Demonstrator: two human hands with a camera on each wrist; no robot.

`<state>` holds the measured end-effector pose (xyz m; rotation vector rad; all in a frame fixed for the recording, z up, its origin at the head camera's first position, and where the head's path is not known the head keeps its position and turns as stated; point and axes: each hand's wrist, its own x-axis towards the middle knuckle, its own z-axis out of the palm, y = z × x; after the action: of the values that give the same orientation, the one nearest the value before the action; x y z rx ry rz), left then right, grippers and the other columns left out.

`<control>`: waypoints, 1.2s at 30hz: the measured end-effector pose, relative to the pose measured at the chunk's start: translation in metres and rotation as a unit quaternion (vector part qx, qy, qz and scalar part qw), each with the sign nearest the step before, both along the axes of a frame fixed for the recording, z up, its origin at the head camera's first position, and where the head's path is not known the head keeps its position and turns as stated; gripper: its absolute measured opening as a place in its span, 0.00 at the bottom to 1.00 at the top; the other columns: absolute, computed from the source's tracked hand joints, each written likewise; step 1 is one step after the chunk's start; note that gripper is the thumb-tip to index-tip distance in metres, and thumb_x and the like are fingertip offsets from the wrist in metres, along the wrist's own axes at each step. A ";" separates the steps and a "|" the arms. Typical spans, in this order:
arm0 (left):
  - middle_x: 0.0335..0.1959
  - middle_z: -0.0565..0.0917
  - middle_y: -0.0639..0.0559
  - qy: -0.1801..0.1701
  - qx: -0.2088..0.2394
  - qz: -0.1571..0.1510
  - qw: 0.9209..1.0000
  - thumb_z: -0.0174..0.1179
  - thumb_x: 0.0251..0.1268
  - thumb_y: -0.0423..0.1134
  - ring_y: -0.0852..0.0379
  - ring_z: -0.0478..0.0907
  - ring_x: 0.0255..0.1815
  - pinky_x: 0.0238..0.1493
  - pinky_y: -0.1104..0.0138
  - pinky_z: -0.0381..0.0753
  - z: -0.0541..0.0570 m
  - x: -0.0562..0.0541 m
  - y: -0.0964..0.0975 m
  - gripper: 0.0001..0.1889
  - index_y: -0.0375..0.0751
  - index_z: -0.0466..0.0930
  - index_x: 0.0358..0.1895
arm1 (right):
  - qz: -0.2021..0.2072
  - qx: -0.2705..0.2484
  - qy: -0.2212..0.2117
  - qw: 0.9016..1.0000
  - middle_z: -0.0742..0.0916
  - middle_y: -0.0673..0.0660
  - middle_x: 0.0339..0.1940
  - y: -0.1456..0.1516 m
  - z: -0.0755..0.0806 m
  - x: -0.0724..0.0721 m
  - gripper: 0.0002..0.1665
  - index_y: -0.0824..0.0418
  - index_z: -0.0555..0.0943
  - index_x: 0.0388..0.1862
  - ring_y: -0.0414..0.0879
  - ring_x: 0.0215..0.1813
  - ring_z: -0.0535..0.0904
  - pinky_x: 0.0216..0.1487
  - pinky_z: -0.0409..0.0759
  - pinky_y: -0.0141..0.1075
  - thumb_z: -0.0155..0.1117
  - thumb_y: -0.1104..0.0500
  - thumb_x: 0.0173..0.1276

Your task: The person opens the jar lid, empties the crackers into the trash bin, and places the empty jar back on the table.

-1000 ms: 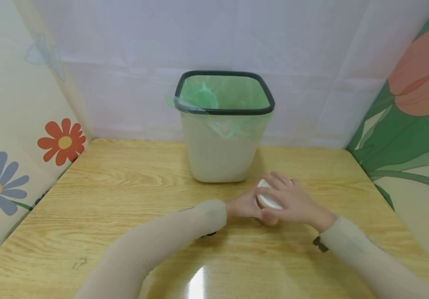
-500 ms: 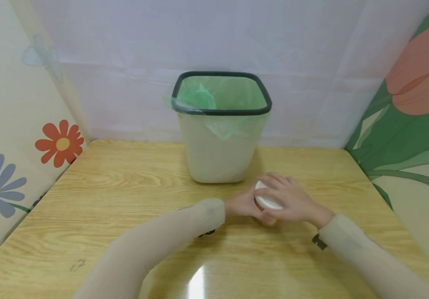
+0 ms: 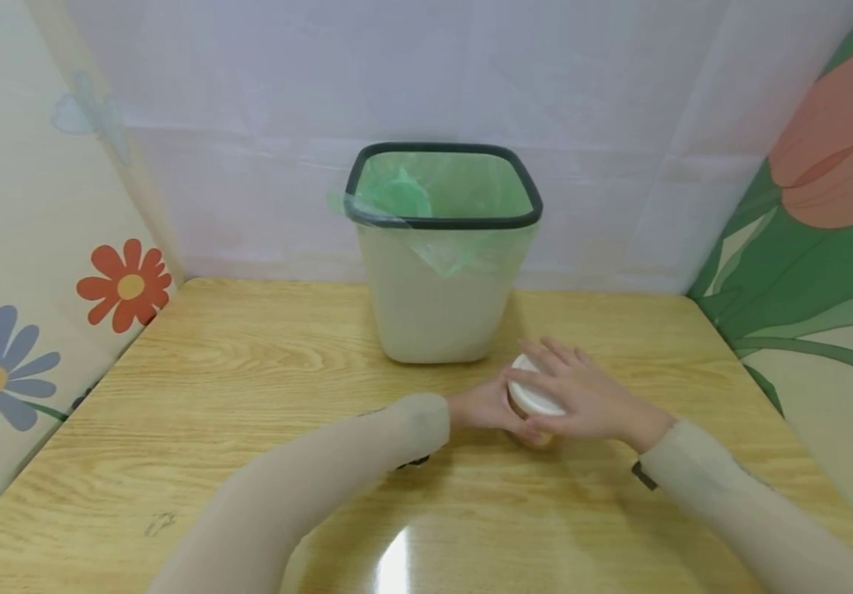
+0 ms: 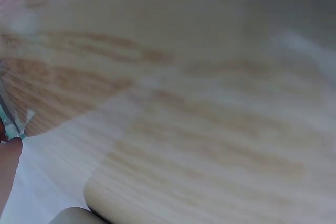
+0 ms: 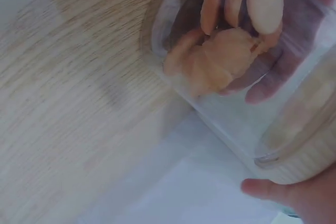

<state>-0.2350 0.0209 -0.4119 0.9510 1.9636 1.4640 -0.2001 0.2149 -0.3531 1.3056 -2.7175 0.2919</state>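
Note:
A clear, see-through jar [image 5: 231, 116] with a ridged white lid [image 3: 534, 394] is between my hands on the right part of the table. Pale orange pieces of what looks like food [image 5: 210, 66] show through its wall in the right wrist view. My left hand [image 3: 486, 404] grips the jar's body from the left, its far fingers hidden behind it. From the right, my right hand [image 3: 586, 398] holds the lid, thumb at the near edge and fingers over the top. At the left wrist view's edge only a thumb [image 4: 9, 166] shows.
Behind the hands, a pale waste bin [image 3: 441, 289] with a dark rim stands at the back of the wood-grain table [image 3: 263, 346]. A green bag [image 3: 464, 183] lines it and hangs over the front. A white cloth wall [image 3: 248, 124] closes the back, with flower-patterned sides.
The right hand has turned slightly on the lid: its fingers are more spread and its wrist sits a little farther right. The left hand keeps its grip on the jar.

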 end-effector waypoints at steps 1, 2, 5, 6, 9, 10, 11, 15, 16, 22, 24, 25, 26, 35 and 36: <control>0.68 0.61 0.51 0.003 0.000 0.000 1.000 0.73 0.52 0.33 0.60 0.67 0.61 0.59 0.69 0.69 0.000 0.000 0.000 0.58 0.48 0.37 0.78 | -0.003 0.004 -0.001 1.000 0.61 0.64 0.76 0.000 0.001 0.000 0.38 0.47 0.69 0.72 0.71 0.73 0.54 0.57 0.60 0.74 0.60 0.37 0.65; 0.68 0.61 0.51 0.004 0.000 -0.001 1.000 0.74 0.52 0.33 0.60 0.67 0.61 0.59 0.69 0.69 0.000 0.000 0.000 0.58 0.48 0.37 0.78 | -0.005 0.007 -0.002 1.000 0.61 0.64 0.76 0.000 0.001 0.001 0.38 0.47 0.69 0.72 0.71 0.72 0.55 0.57 0.61 0.74 0.60 0.37 0.66; 0.68 0.60 0.51 0.011 0.003 -0.006 1.000 0.74 0.51 0.33 0.60 0.67 0.61 0.60 0.69 0.69 0.000 0.000 0.000 0.58 0.48 0.38 0.78 | -0.003 0.008 0.003 1.000 0.64 0.65 0.75 -0.001 0.002 0.000 0.38 0.47 0.69 0.72 0.72 0.70 0.58 0.57 0.63 0.72 0.60 0.37 0.65; 0.68 0.61 0.52 0.013 0.004 -0.008 1.000 0.74 0.51 0.33 0.60 0.67 0.61 0.60 0.69 0.69 0.000 -0.001 -0.001 0.58 0.48 0.38 0.78 | -0.001 0.003 0.004 1.000 0.65 0.65 0.74 -0.001 0.002 0.000 0.37 0.47 0.70 0.71 0.72 0.70 0.59 0.56 0.64 0.71 0.61 0.37 0.64; 0.66 0.63 0.53 0.020 0.008 -0.016 1.000 0.74 0.52 0.33 0.61 0.67 0.60 0.60 0.69 0.69 0.000 -0.001 -0.001 0.57 0.48 0.40 0.78 | 0.009 -0.016 0.004 1.000 0.67 0.65 0.73 -0.001 0.001 -0.003 0.36 0.48 0.72 0.69 0.71 0.68 0.61 0.56 0.65 0.70 0.64 0.40 0.63; 0.66 0.64 0.53 0.022 0.007 -0.016 1.000 0.73 0.52 0.33 0.61 0.68 0.60 0.60 0.69 0.69 0.000 -0.001 -0.001 0.56 0.47 0.40 0.78 | 0.013 -0.024 0.002 1.000 0.67 0.64 0.72 -0.001 0.001 -0.003 0.36 0.48 0.72 0.69 0.70 0.68 0.62 0.56 0.66 0.70 0.65 0.41 0.62; 0.65 0.65 0.54 0.022 0.007 -0.018 1.000 0.73 0.52 0.33 0.61 0.68 0.60 0.60 0.69 0.69 -0.001 -0.002 -0.002 0.56 0.47 0.41 0.78 | 0.017 -0.030 0.001 0.999 0.67 0.64 0.72 0.000 0.000 -0.004 0.36 0.48 0.73 0.68 0.70 0.68 0.62 0.55 0.66 0.70 0.65 0.42 0.62; 0.64 0.66 0.53 0.022 0.008 -0.015 1.000 0.74 0.51 0.33 0.61 0.68 0.59 0.60 0.69 0.69 -0.002 -0.002 -0.001 0.56 0.45 0.41 0.77 | 0.031 -0.048 0.008 0.998 0.69 0.64 0.71 0.001 -0.001 -0.007 0.35 0.49 0.74 0.67 0.68 0.67 0.64 0.55 0.67 0.68 0.67 0.44 0.61; 0.64 0.65 0.53 0.022 0.008 -0.013 1.000 0.74 0.51 0.33 0.61 0.68 0.59 0.60 0.69 0.69 -0.002 -0.002 -0.001 0.56 0.44 0.42 0.77 | 0.034 -0.052 0.012 0.998 0.69 0.64 0.71 0.001 0.000 -0.007 0.35 0.48 0.74 0.67 0.68 0.67 0.64 0.55 0.67 0.68 0.67 0.44 0.60; 0.65 0.65 0.51 0.030 -0.004 -0.008 0.999 0.74 0.51 0.33 0.61 0.67 0.60 0.62 0.70 0.65 -0.001 -0.002 0.000 0.55 0.43 0.42 0.77 | 0.040 -0.062 0.015 0.997 0.71 0.64 0.69 0.003 0.001 -0.009 0.34 0.48 0.75 0.66 0.67 0.66 0.65 0.56 0.67 0.67 0.67 0.45 0.60; 0.64 0.65 0.51 0.023 0.002 -0.009 1.000 0.74 0.50 0.33 0.60 0.67 0.60 0.62 0.69 0.66 -0.001 -0.002 0.000 0.55 0.43 0.43 0.76 | 0.040 -0.061 0.013 0.997 0.71 0.65 0.69 0.004 0.003 -0.009 0.34 0.49 0.75 0.66 0.67 0.66 0.65 0.56 0.67 0.67 0.67 0.45 0.60; 0.64 0.65 0.51 0.016 0.008 -0.010 1.000 0.74 0.50 0.32 0.60 0.67 0.60 0.62 0.69 0.66 -0.001 -0.003 0.000 0.55 0.44 0.43 0.76 | 0.039 -0.059 0.013 0.997 0.71 0.65 0.69 0.004 0.004 -0.009 0.34 0.49 0.75 0.66 0.67 0.66 0.65 0.56 0.67 0.67 0.67 0.45 0.60; 0.63 0.65 0.52 0.012 0.013 -0.009 1.000 0.75 0.49 0.31 0.60 0.67 0.59 0.62 0.69 0.67 -0.001 -0.003 0.000 0.55 0.44 0.43 0.76 | 0.038 -0.058 0.014 0.998 0.71 0.65 0.69 0.005 0.005 -0.009 0.34 0.49 0.75 0.66 0.67 0.66 0.65 0.56 0.67 0.67 0.67 0.45 0.60; 0.63 0.64 0.53 -0.018 0.034 0.000 0.999 0.75 0.47 0.29 0.60 0.69 0.58 0.58 0.68 0.72 -0.005 -0.002 0.001 0.58 0.48 0.42 0.76 | 0.017 -0.050 0.018 0.998 0.69 0.65 0.70 0.011 0.012 -0.008 0.35 0.51 0.75 0.67 0.67 0.66 0.64 0.57 0.66 0.67 0.67 0.43 0.60; 0.63 0.64 0.53 -0.027 0.031 0.003 0.999 0.75 0.47 0.29 0.59 0.69 0.57 0.56 0.67 0.74 -0.006 -0.002 0.001 0.58 0.50 0.41 0.76 | 0.015 -0.050 0.019 0.998 0.69 0.65 0.70 0.013 0.013 -0.007 0.35 0.50 0.75 0.67 0.67 0.66 0.65 0.57 0.66 0.67 0.67 0.43 0.60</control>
<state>-0.2366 0.0218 -0.4181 0.9230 1.8936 1.5447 -0.2075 0.2274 -0.3406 1.3115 -2.6189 0.3965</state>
